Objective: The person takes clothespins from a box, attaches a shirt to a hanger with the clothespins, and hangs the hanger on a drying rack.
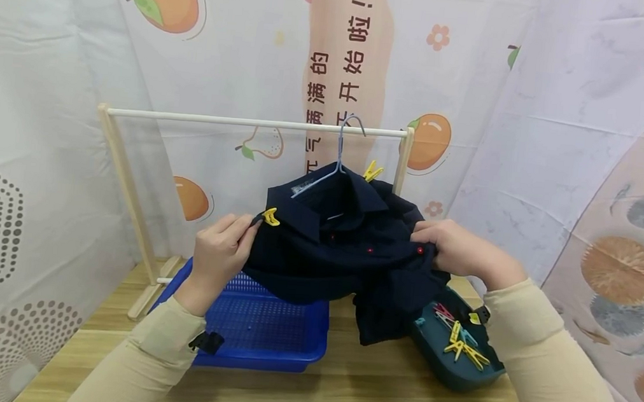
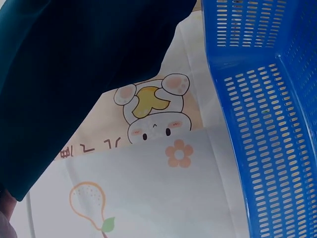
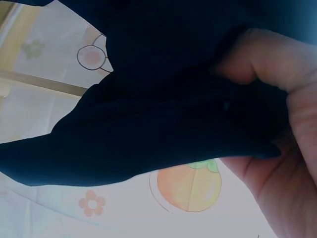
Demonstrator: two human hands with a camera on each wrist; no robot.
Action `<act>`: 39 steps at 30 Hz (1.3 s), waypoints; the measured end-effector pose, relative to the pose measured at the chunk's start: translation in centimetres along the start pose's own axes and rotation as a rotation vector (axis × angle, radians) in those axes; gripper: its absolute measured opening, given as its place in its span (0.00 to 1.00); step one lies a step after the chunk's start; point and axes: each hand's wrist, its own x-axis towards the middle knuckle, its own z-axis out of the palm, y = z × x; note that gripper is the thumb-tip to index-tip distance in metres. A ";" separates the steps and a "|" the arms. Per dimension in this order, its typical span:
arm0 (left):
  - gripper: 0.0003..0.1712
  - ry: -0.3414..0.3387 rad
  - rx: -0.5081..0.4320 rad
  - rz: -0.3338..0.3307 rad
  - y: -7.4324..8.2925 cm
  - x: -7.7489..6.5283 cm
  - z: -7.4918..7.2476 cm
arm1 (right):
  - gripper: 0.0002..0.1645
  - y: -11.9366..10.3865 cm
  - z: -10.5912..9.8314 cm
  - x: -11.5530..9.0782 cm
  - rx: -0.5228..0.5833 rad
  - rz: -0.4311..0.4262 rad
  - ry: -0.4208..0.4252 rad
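A dark navy collared shirt (image 1: pixel 305 263) with small red buttons is on a thin wire hanger (image 1: pixel 340 145), whose hook stands at the height of the rack's bar. One yellow clothespin (image 1: pixel 271 216) clips the shirt's left shoulder; another yellow clothespin (image 1: pixel 372 171) sits at the far shoulder. My left hand (image 1: pixel 222 250) pinches the fabric beside the nearer clothespin. On the other side my right hand (image 1: pixel 450 247) grips the shirt near a red button, its fingertips hidden by cloth. The right wrist view shows the fabric (image 3: pixel 148 134) between thumb and fingers.
Behind the shirt stands a drying rack with a white bar (image 1: pixel 220 120) and wooden legs. A blue perforated basket (image 1: pixel 262 362) lies below on the wooden table (image 1: pixel 339 400). At the right, a dark green bin (image 1: pixel 456 379) holds several colored clothespins (image 1: pixel 458 347). Printed curtains surround the table.
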 end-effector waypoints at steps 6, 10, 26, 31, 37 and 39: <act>0.05 -0.004 0.006 0.008 0.0 -0.1 0.0 | 0.29 -0.3 1.2 -0.3 -0.021 -0.006 -0.056; 0.05 -0.005 0.010 0.009 0.0 -0.2 0.1 | 0.28 -0.7 2.1 -0.5 -0.009 -0.007 -0.084; 0.04 0.009 0.010 0.013 0.4 -0.1 0.4 | 0.31 -2.5 6.9 -1.2 -0.140 -0.006 -0.199; 0.04 0.010 0.003 0.015 0.6 -0.1 0.4 | 0.28 -3.2 8.5 -1.1 -0.166 -0.027 -0.236; 0.04 0.004 -0.002 0.019 0.8 0.1 0.4 | 0.26 -4.2 10.0 -1.2 -0.169 -0.006 -0.270; 0.04 -0.001 -0.003 0.023 0.9 0.1 0.3 | 0.24 -4.4 10.6 -1.2 -0.200 0.010 -0.288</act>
